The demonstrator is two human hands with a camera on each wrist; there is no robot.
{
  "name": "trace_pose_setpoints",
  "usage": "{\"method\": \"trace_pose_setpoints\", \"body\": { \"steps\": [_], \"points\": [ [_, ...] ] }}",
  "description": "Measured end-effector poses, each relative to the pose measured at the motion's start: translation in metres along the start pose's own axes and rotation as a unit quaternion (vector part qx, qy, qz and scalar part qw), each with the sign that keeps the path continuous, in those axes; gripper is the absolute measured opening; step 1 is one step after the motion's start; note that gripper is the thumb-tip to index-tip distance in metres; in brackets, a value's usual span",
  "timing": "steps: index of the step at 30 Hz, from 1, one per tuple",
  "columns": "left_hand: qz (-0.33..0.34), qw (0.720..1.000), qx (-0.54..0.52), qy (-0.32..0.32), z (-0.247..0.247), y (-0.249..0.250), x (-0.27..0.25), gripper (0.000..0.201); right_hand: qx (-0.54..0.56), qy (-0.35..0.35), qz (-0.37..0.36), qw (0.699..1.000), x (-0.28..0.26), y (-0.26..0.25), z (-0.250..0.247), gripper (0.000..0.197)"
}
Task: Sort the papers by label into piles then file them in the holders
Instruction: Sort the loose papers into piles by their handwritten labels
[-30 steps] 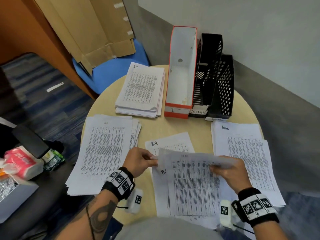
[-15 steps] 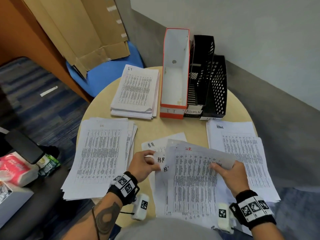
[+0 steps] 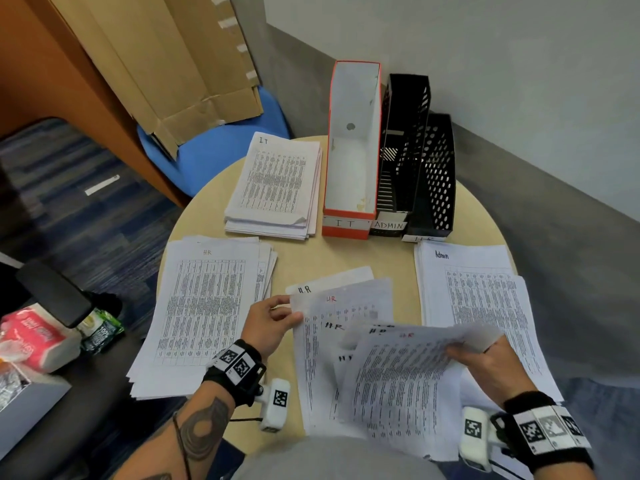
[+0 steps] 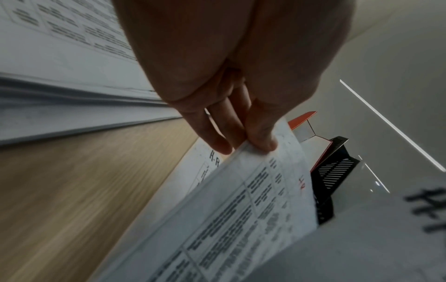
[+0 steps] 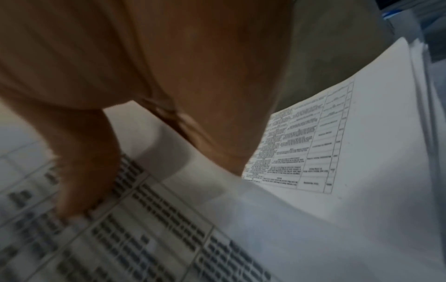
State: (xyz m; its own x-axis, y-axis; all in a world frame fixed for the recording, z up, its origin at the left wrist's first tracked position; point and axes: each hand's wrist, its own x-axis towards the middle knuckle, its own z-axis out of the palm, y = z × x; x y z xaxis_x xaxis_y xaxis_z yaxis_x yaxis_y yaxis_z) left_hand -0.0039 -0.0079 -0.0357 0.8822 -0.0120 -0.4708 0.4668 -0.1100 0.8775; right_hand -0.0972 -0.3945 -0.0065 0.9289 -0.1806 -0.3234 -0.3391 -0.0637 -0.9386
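Left hand now pinches the red-marked HR sheet; right hand grips fanned sheets, lifted nearer than before; lower labels hidden.

We see matt white paper sheets on a smooth pale wood-grain table, one card holder, and perforated black plastic holders upper right.

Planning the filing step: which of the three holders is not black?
The IT holder, leftmost of the row: orange outside, white inside. The other two are black mesh.
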Motion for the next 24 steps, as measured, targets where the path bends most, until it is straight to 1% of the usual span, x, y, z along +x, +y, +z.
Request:
{"method": "trace_pose_setpoints", "body": {
  "steps": [2, 4, 6, 7, 8, 10, 13, 15, 17, 18, 20, 22, 23, 24],
  "points": [
    [0.001, 1.0, -0.007, -0.019, 0.003, 0.004, -0.001, 0.037, 0.017, -0.015, -0.001, 1.0, 0.002, -0.001, 0.001, 0.061],
    [0.006, 0.999, -0.018, -0.037, 0.007, 0.007, -0.003, 0.043, 0.031, -0.038, -0.004, 0.999, 0.007, 0.0, 0.006, 0.054],
    [0.012, 0.998, -0.033, -0.055, 0.013, 0.011, -0.005, 0.048, 0.049, -0.061, 0.006, 0.997, 0.012, -0.001, 0.014, 0.036],
    [0.014, 0.997, -0.041, -0.07, 0.015, 0.013, -0.005, 0.05, 0.05, -0.069, 0.009, 0.996, 0.015, 0.001, 0.018, 0.041],
    [0.015, 0.995, -0.051, -0.089, 0.017, 0.016, -0.007, 0.051, 0.05, -0.077, 0.013, 0.996, 0.017, 0.001, 0.021, 0.051],
    [0.007, 0.986, -0.081, -0.142, 0.018, 0.018, -0.008, 0.052, 0.059, -0.084, 0.025, 0.994, 0.021, -0.003, 0.028, 0.062],
    [-0.023, 0.958, -0.142, -0.248, 0.017, 0.017, -0.01, 0.052, 0.08, -0.09, 0.034, 0.992, 0.026, -0.007, 0.037, 0.061],
    [-0.037, 0.944, -0.162, -0.284, 0.017, 0.015, -0.013, 0.057, 0.064, -0.064, 0.03, 0.995, 0.027, -0.008, 0.042, 0.059],
    [-0.049, 0.944, -0.176, -0.274, 0.013, 0.012, -0.014, 0.066, 0.04, -0.021, 0.016, 0.999, 0.028, -0.009, 0.046, 0.033],
    [-0.056, 0.95, -0.179, -0.251, 0.012, 0.011, -0.015, 0.067, 0.029, -0.003, 0.015, 0.999, 0.028, -0.009, 0.046, 0.027],
    [-0.071, 0.959, -0.191, -0.199, 0.009, 0.006, -0.015, 0.06, 0.017, 0.026, 0.019, 0.999, 0.026, -0.008, 0.046, 0.027],
    [-0.092, 0.957, -0.213, -0.177, 0.009, 0.001, -0.016, 0.054, 0.017, 0.038, 0.019, 0.999, 0.023, -0.007, 0.045, 0.029],
    [-0.104, 0.955, -0.216, -0.177, 0.011, 0.0, -0.018, 0.055, 0.027, 0.039, 0.025, 0.999, 0.022, -0.004, 0.044, 0.037],
    [-0.115, 0.953, -0.211, -0.183, 0.013, -0.002, -0.02, 0.059, 0.035, 0.038, 0.033, 0.998, 0.022, -0.001, 0.044, 0.055]
  ]
}}
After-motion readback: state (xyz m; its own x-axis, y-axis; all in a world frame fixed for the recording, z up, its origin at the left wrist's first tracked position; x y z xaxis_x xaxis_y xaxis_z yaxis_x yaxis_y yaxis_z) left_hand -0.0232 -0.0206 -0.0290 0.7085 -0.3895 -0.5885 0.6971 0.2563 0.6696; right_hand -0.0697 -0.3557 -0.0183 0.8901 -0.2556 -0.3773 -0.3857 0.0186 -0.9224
